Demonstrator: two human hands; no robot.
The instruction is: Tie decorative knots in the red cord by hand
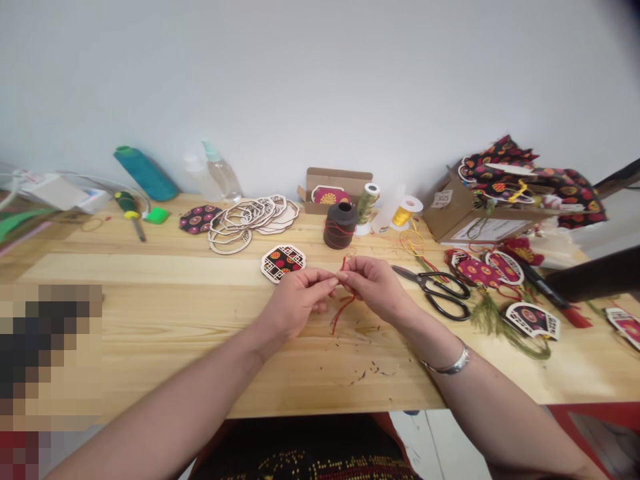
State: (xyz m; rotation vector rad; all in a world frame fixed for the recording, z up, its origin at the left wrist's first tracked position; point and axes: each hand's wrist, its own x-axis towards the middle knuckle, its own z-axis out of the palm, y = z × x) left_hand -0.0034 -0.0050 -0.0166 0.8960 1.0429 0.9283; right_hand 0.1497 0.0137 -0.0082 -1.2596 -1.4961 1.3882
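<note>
- Where my 2 hands meet above the wooden table, I see a red cord pinched between them, its loose ends hanging down onto the wood just below my fingers.
- My left hand is closed, thumb and fingertips nipping the cord from the left.
- My right hand is closed too, gripping the same cord from the right; a short end sticks up above it, and a silver bracelet sits on that wrist.
- Just behind the cord stands a dark thread spool wound with red.
- Left of the cord and slightly behind lies 1 patterned ornament in a pale frame.
- Further behind and left of the cord is a heap of bare wooden frames.
- Right of the cord, close to my right hand, lie black scissors, blades toward the cord.
- Well right of the cord sits a cardboard box with patterned fabric on top.
</note>
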